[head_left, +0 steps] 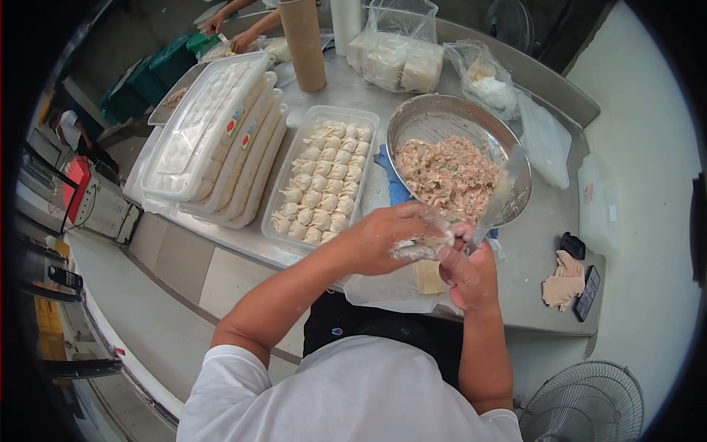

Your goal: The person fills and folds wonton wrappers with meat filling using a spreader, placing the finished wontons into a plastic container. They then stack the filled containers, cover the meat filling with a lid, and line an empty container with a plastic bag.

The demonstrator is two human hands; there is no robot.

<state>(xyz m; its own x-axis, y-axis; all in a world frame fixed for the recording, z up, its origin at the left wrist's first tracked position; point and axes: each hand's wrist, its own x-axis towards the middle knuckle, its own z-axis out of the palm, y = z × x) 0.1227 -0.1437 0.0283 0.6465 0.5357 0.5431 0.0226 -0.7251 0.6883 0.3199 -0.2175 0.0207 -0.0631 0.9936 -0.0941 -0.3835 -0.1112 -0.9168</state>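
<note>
My left hand [394, 239], dusted with flour, is curled, its fingertips meeting my right hand; what it pinches, if anything, is hidden. My right hand [471, 274] is closed around a flat-bladed spatula [498, 199] whose blade points up over the bowl. Behind my hands, a steel bowl [418, 109] holds minced meat filling [449, 173] with green bits. Below them, a pale yellow stack of dough wrappers [429, 278] rests near the table edge. To the left, a clear plastic tub [282, 177] contains rows of folded dumplings [324, 184].
Stacked lidded tubs [213, 132] stand left. Behind are a brown cardboard tube [300, 48], bagged wrappers [398, 59] and a plastic bag [482, 77]. A phone [587, 293] and beige cloth [565, 280] lie right. A fan [585, 405] stands below. A co-worker's hands [243, 40] work at the far end.
</note>
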